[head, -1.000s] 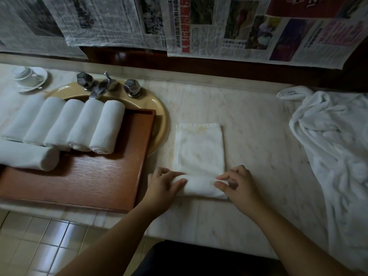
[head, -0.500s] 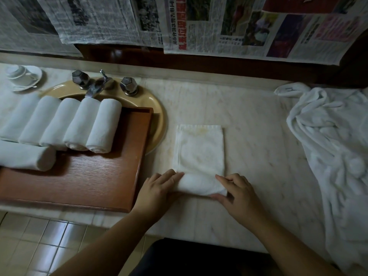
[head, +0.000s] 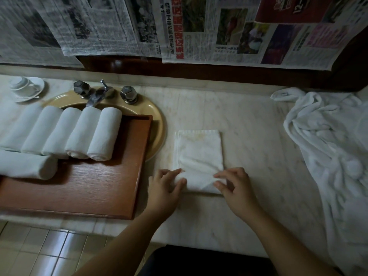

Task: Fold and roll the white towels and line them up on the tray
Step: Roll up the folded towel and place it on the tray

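A bathroom: an oval sink with a chrome tap set in the marble tabletop, floor tiles below.

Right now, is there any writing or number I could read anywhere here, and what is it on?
"12", perhaps: white figures on the red advert.
Red headline and fine print on the newspaper sheets: too blurred to read.
Nothing else bears writing.
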Demonstrator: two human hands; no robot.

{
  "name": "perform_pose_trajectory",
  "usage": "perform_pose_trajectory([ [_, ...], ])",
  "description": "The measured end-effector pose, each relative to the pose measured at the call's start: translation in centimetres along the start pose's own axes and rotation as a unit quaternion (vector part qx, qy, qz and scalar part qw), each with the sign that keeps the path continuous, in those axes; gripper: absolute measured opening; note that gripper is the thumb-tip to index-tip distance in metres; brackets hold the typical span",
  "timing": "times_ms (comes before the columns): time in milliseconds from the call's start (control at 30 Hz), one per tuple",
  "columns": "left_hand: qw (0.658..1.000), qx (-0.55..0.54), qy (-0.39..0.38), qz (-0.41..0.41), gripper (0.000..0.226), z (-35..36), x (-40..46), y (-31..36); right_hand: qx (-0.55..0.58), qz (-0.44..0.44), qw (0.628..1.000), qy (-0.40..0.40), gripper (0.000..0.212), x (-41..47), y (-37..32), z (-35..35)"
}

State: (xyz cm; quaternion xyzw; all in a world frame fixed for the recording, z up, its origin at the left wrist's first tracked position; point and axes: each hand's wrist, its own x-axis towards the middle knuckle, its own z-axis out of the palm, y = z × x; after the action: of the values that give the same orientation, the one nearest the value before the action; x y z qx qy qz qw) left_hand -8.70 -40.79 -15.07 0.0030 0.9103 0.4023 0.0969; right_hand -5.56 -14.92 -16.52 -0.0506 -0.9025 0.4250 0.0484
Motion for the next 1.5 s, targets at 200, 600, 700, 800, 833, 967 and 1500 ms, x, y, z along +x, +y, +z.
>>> perform_pose_trajectory([
  [200, 0.965, 0.121, 0.108, 0.207, 0.031, -0.3, 0.2, -1.5, -0.222, -0.172, 0.958, 0.059, 0.037, -2.8, 0.2, 0.0],
  [600, 0.96, 0.185, -0.027, 0.207, 0.055, -0.9, 2.4, -1.8, -0.067, -0.055, 0.996, 0.023, 0.042, -0.6, 1.3, 1.1],
  [700, 0.987, 0.103, -0.066, 0.1, 0.052, -1.5, 3.5, -0.2, 0.002, 0.018, 1.0, 0.013, 0.045, 1.0, 0.7, 1.4],
  [800, 0.997, 0.005, -0.072, 0.003, 0.048, -1.5, 4.6, 1.0, 0.017, 0.087, 0.996, -0.004, 0.03, 2.7, 0.8, 1.6],
  [833, 0.998, -0.014, -0.065, -0.019, 0.048, -1.4, 5.0, 1.3, 0.012, 0.101, 0.995, -0.009, 0.026, 3.1, 0.8, 1.6],
  [967, 0.987, -0.116, -0.024, -0.107, 0.048, -1.6, 5.7, 2.0, 0.01, 0.134, 0.991, 0.021, 0.021, 3.9, -0.2, 1.8],
  [1500, 0.966, 0.172, -0.044, 0.189, 0.057, -1.3, 4.0, -1.3, -0.099, -0.045, 0.993, -0.039, 0.051, 0.2, 1.0, -0.9],
])
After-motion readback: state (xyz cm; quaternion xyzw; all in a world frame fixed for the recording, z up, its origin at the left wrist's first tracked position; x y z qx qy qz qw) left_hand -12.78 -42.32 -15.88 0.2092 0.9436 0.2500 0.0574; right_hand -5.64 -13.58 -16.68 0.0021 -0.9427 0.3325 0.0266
